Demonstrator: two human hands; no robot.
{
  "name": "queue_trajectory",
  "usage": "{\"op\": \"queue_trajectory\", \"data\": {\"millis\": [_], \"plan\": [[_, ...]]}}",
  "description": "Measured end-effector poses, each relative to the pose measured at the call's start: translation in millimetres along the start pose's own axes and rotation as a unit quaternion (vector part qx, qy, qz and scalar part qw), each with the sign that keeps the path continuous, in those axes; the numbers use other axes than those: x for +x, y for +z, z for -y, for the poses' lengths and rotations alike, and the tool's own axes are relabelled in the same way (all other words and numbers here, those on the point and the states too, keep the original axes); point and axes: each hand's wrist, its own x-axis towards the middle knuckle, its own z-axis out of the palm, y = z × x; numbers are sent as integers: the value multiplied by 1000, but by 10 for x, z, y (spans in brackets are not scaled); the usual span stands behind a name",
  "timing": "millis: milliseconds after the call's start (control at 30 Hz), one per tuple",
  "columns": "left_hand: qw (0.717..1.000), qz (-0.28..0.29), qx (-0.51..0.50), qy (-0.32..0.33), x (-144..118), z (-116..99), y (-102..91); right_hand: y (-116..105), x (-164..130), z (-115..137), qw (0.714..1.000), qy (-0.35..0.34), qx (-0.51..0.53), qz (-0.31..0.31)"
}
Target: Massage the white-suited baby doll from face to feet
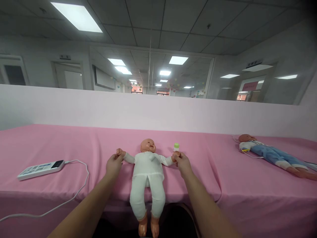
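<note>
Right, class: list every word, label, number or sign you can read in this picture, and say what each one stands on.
No text here can be read.
White device on the pink cloth: panel markings too small.
Dark plate over the left door: blurred.
Sign over the right doorway: blurred.
Pink board at that doorway: blurred.
Doll in white, held by the left hand and right hand: no print.

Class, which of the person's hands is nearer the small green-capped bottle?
Right. The right hand holds the doll's wrist just below the bottle; the left hand holds the doll's other wrist, across its body.
</note>
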Motion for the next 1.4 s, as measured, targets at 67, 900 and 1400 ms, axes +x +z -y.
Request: {"op": "queue_trajectory", "data": {"millis": [67, 900, 1400], "plan": [[994, -22, -88, -56, 93, 81, -85, -138, 46, -86, 998, 48, 33, -28], [851, 166, 394, 306, -394, -163, 359, 466, -403, 76, 956, -157, -194, 156], [992, 28, 106, 55, -72, -64, 150, 230, -67, -22, 998, 24, 39, 52]]}}
